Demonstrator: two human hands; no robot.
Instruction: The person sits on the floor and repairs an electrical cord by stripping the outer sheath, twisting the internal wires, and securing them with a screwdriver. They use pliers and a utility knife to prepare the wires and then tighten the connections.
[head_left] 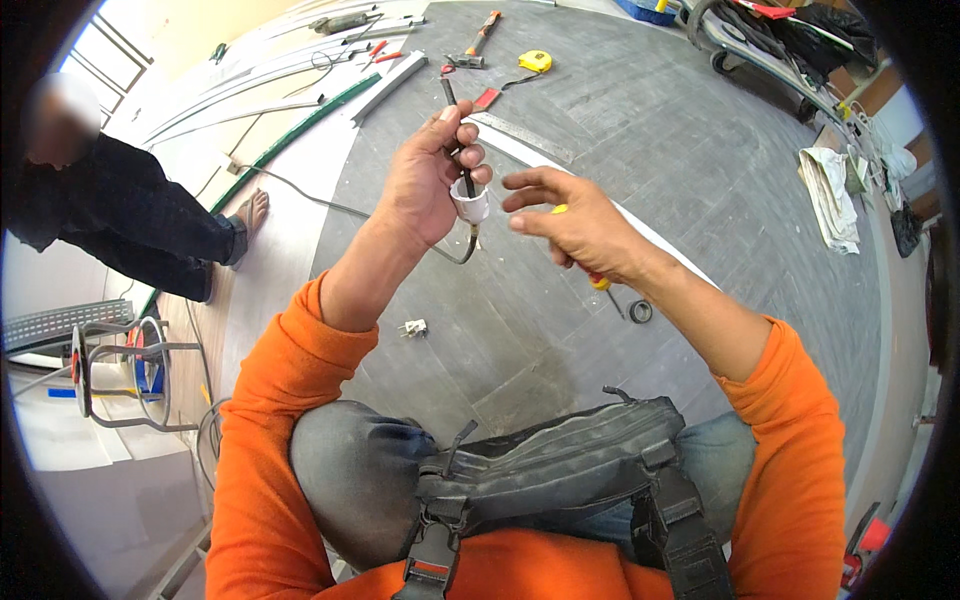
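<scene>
My left hand (435, 175) is closed around a black cable (447, 93), its end sticking up past the thumb. A white plug housing (470, 203) sits around that cable just below the fingers, and the cable curves away under it. Close by on the right, my right hand (580, 225) has its thumb and forefinger apart, pointing at the housing. A yellow-and-red screwdriver (600, 283) is tucked through its palm, shaft downward; most of the handle is hidden. On the floor below my left hand lies a white plug part with metal pins (413, 328).
A roll of black tape (640, 311) lies near my right forearm. Farther off are a hammer (484, 40), a yellow tape measure (535, 62) and metal profiles (390, 88). A person (130, 200) stands left, above a cable reel (140, 370). A loaded trolley (750, 60) stands far right.
</scene>
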